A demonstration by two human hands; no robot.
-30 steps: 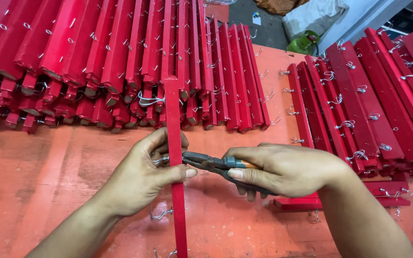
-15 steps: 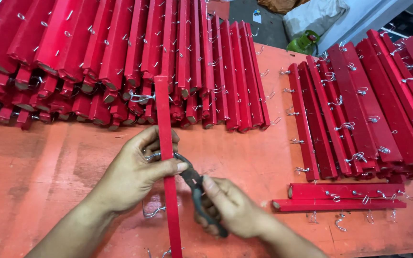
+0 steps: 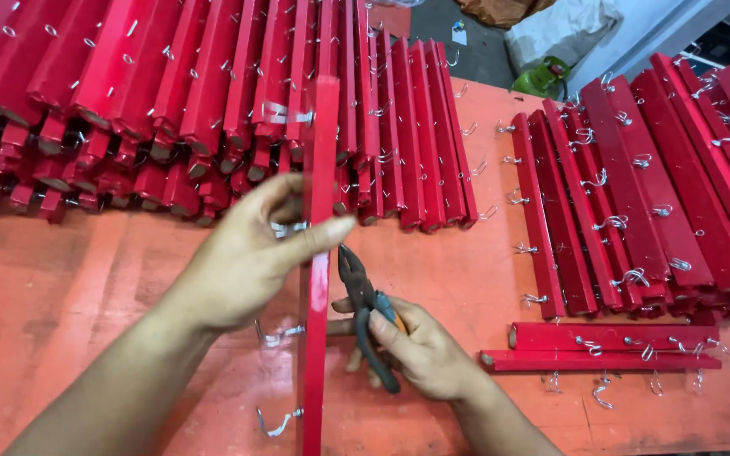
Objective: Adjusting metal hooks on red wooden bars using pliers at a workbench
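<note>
My left hand grips a long red wooden bar that stands on edge and runs away from me, thumb across its right face. Metal hooks stick out of the bar's left side. My right hand holds dark pliers with an orange grip, jaws pointing up toward the bar just below my left thumb. The jaws are a little apart from the bar.
A big pile of red bars with hooks fills the back left. Rows of finished bars lie at right, two more lie crosswise near the front. The table top is orange-red. A green bottle sits behind.
The right hand with the pliers swung from level across the bar to below and right of it, jaws now pointing up. The left hand shifted the bar slightly.
</note>
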